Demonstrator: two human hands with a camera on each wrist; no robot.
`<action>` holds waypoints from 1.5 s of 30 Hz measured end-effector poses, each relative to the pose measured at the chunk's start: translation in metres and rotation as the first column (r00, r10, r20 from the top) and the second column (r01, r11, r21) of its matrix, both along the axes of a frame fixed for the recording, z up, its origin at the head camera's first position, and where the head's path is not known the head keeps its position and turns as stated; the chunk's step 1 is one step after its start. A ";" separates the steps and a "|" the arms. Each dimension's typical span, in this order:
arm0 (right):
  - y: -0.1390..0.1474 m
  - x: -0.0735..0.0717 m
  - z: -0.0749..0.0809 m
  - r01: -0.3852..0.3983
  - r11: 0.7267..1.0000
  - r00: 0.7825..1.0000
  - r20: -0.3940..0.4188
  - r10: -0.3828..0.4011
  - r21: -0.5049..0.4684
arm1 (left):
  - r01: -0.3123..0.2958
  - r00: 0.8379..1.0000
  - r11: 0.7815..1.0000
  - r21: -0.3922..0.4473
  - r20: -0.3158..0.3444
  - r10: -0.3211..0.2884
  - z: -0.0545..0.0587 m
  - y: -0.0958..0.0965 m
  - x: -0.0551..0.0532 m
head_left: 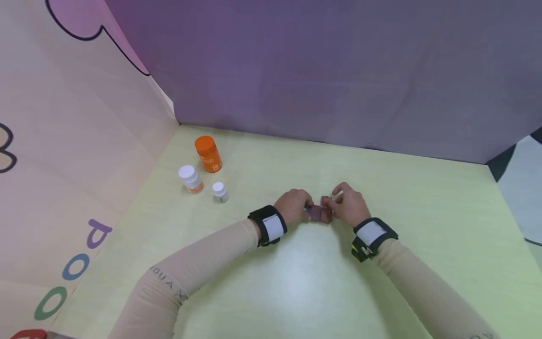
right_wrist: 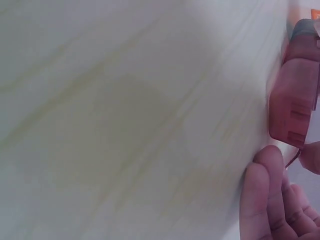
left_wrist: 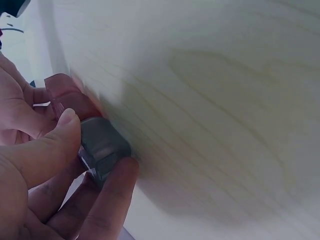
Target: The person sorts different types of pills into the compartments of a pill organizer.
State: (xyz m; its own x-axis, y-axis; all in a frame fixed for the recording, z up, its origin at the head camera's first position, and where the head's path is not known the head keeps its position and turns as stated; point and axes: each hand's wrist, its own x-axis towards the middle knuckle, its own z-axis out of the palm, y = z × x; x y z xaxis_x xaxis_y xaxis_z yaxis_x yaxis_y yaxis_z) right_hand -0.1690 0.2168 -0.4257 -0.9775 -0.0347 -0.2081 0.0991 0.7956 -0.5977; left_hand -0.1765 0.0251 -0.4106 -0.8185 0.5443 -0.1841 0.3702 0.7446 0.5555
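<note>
A small pill organizer [head_left: 314, 213] with translucent compartments, dark grey-blue at one end and red at the other, is low over the table between both hands. My left hand [head_left: 292, 207] grips the grey end; in the left wrist view its thumb lies on top and a finger [left_wrist: 112, 200] wraps the end. At the red end [right_wrist: 292, 102] is my right hand [head_left: 350, 207], thumb and fingers bent. Its thumb meets a thin red flap standing out from that end in the right wrist view. The grey part is mostly hidden there.
At the back left of the pale wood-grain table [head_left: 271, 292] stand an orange bottle [head_left: 209, 154], a white-capped bottle [head_left: 190, 179] with an orange lower part, and a small white bottle [head_left: 220, 192]. A purple panel [head_left: 317, 70] rises behind, and a printed panel [head_left: 84, 141] at left.
</note>
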 end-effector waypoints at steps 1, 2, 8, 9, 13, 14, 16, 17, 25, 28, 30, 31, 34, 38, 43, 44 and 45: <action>0.000 0.001 0.000 -0.001 1.000 1.000 -0.004 0.001 -0.004 | -0.002 1.000 1.000 0.000 0.000 0.002 -0.001 0.000 -0.001; 0.001 0.002 0.000 -0.002 1.000 1.000 -0.008 0.002 -0.008 | -0.004 1.000 1.000 0.004 0.002 0.004 -0.002 0.000 -0.001; 0.005 0.012 0.000 -0.001 0.999 0.999 0.033 0.003 -0.049 | 0.002 1.000 1.000 0.024 -0.001 -0.002 -0.005 -0.001 -0.002; 0.006 0.015 0.001 -0.007 0.998 0.999 0.050 0.010 -0.063 | 0.004 1.000 1.000 0.024 -0.006 -0.004 -0.006 -0.001 -0.002; 0.007 0.024 0.002 -0.028 0.990 0.993 0.113 0.045 -0.140 | 0.000 1.000 1.000 0.025 -0.023 0.000 -0.007 -0.001 -0.002; 0.007 0.026 0.003 -0.029 0.987 0.990 0.130 0.051 -0.160 | -0.002 1.000 1.000 0.024 -0.024 0.003 -0.007 -0.001 -0.002; 0.007 0.030 0.002 -0.028 0.980 0.987 0.152 0.059 -0.197 | -0.007 1.000 1.000 0.024 -0.023 0.008 -0.008 -0.001 -0.002; 0.007 0.031 0.001 -0.025 0.978 0.985 0.160 0.059 -0.209 | -0.009 1.000 1.000 0.024 -0.022 0.009 -0.008 -0.001 -0.002; 0.009 0.036 -0.009 -0.003 0.959 0.982 0.179 0.056 -0.284 | -0.013 1.000 0.998 0.059 -0.007 0.013 -0.009 -0.003 0.001; 0.008 0.038 -0.011 -0.007 0.956 0.984 0.168 0.058 -0.293 | -0.016 1.000 0.997 0.078 0.001 0.016 -0.010 -0.004 0.002; 0.008 0.038 -0.012 -0.010 0.957 0.985 0.160 0.059 -0.290 | -0.019 1.000 0.996 0.085 0.005 0.019 -0.011 -0.005 0.004; 0.007 0.038 -0.012 -0.010 0.958 0.986 0.158 0.057 -0.288 | -0.020 1.000 0.996 0.087 0.007 0.019 -0.011 -0.005 0.004; 0.007 0.038 -0.013 -0.010 0.959 0.986 0.157 0.056 -0.282 | -0.020 1.000 0.996 0.089 0.010 0.019 -0.012 -0.007 0.005; 0.007 0.038 -0.014 -0.007 0.959 0.985 0.163 0.055 -0.284 | -0.018 1.000 0.996 0.089 0.003 0.018 -0.012 -0.010 0.005; 0.008 0.037 -0.015 -0.013 0.958 0.985 0.164 0.062 -0.285 | -0.039 0.996 0.986 0.162 -0.074 0.051 -0.005 -0.025 0.002; 0.009 0.037 -0.015 -0.014 0.959 0.985 0.163 0.063 -0.284 | -0.047 0.993 0.981 0.186 -0.101 0.067 -0.002 -0.030 0.001; 0.009 0.037 -0.015 -0.017 0.959 0.985 0.162 0.065 -0.283 | -0.057 0.988 0.976 0.212 -0.127 0.086 0.000 -0.035 -0.001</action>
